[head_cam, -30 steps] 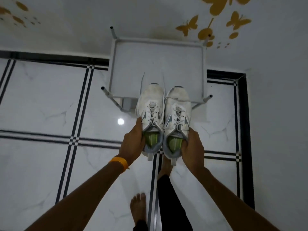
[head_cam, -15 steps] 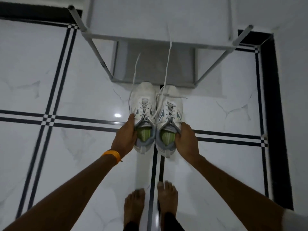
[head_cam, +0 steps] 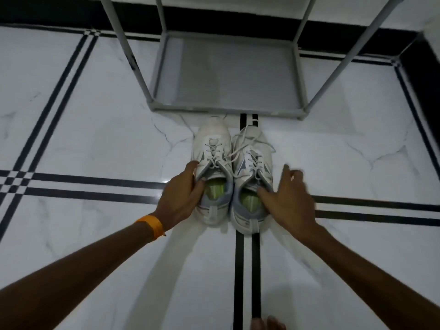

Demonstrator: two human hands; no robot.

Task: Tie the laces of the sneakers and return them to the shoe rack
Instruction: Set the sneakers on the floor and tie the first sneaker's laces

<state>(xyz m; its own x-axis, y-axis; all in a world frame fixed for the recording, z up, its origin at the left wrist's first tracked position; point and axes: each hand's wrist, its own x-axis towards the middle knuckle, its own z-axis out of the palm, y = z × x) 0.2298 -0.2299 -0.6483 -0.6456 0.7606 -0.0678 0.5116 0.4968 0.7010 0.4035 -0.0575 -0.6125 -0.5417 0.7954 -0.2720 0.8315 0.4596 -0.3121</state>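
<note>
On the white marble floor (head_cam: 90, 139), just in front of the grey shoe rack (head_cam: 226, 75), a pair of white sneakers (head_cam: 232, 177) is set side by side, with the laces (head_cam: 240, 148) loose and untied. The left sneaker's collar is clamped by the left hand (head_cam: 178, 198), thumb inside, while the right hand (head_cam: 289, 201) is held with fingers (head_cam: 294, 175) spread apart, its thumb touching the right sneaker's collar.

Rack (head_cam: 228, 75) top cut off; right hand (head_cam: 289, 201) blurred

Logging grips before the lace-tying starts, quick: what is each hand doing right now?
Left hand: closed on the left sneaker at its collar.
Right hand: open, fingers spread, thumb touching the right sneaker, not gripping.
</note>
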